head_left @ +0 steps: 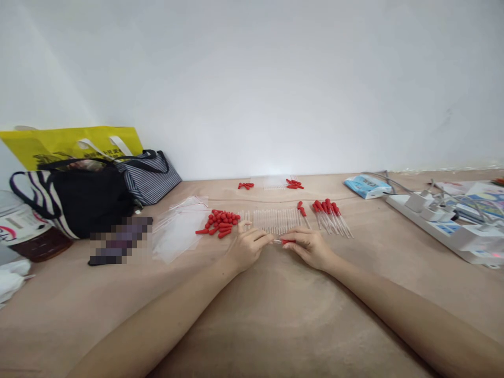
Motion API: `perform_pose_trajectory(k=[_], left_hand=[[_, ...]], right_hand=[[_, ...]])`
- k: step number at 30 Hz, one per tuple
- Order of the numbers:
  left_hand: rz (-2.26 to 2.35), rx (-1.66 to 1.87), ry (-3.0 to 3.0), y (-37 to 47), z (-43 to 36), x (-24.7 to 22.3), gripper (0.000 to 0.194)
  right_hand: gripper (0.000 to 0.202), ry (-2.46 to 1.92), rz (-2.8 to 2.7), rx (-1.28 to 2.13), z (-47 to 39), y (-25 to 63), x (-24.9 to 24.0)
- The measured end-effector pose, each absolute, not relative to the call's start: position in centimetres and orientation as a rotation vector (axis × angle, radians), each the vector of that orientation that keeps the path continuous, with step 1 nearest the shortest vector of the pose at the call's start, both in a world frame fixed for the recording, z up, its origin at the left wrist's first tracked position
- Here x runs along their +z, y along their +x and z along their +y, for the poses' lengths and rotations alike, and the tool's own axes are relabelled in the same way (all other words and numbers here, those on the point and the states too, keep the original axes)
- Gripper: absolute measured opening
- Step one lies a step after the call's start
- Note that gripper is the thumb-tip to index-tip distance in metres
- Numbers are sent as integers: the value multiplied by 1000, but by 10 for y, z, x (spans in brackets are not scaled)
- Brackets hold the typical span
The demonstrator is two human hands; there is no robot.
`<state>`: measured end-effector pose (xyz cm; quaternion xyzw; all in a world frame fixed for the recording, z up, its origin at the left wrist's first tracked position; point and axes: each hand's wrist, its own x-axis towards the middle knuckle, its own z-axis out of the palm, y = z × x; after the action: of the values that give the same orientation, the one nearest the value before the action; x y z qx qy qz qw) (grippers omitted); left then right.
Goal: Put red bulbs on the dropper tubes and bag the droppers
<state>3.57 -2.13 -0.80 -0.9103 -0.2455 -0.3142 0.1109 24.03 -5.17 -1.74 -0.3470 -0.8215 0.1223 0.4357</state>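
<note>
Between my hands lies a clear glass dropper tube (277,241), level above the table. My left hand (249,247) pinches the tube, its fingers covering most of it. With thumb and fingers, my right hand (309,248) grips a red rubber bulb (286,243) at the tube's right end; how far it sits on the tube I cannot tell. Just beyond the hands a row of clear glass tubes (275,220) lies side by side. A heap of loose red bulbs (222,221) is left of the row. On the right, several droppers with red bulbs (331,215) lie bunched together.
Clear plastic bags (179,231) lie left of the bulbs. A black bag (92,197), a striped bag (151,178) and a bottle (35,231) stand farther left. A white power strip (437,226) with plugs and a blue tissue pack (366,186) are at right.
</note>
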Motion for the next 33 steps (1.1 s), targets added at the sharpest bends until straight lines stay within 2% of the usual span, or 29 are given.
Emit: perform_pose_trajectory(k=[16, 33], left_hand=[[-653, -932, -2662, 41, -25, -11, 21], [-728, -922, -2680, 43, -25, -12, 23]], right_hand=[[15, -779, -2187, -70, -48, 238, -21], [18, -863, -2222, -68, -41, 231, -19]])
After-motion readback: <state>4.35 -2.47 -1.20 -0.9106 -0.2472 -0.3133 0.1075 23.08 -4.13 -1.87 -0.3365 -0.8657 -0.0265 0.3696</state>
